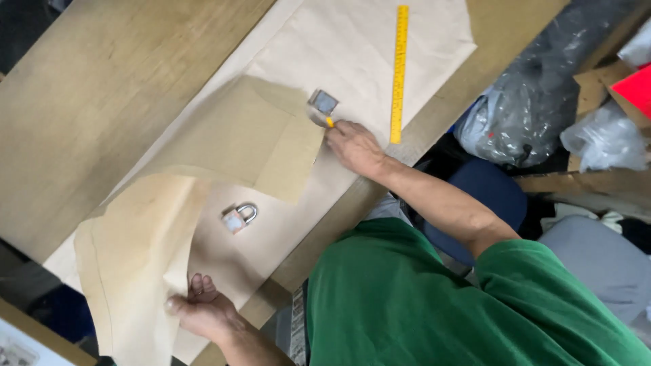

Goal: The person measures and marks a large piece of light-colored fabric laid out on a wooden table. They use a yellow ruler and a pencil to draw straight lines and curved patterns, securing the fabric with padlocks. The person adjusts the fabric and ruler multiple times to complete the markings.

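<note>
A large sheet of brown pattern paper (224, 135) is folded back and lifted off a paler sheet (352, 47) that lies on the wooden table (102, 88). My left hand (203, 312) grips the lifted sheet's near edge at the lower left. My right hand (352, 146) rests on the pale sheet at the fold and holds a small yellow-tipped marker (330, 122). Just beyond the marker sits a small square metal weight (323, 102). A silver padlock (239, 217) lies on the uncovered pale sheet between my hands.
A long yellow ruler (400, 68) lies on the pale sheet to the right of my right hand. Off the table's edge are a blue seat (488, 186), clear plastic bags (536, 102), cardboard pieces (597, 81) and a red sheet (634, 88).
</note>
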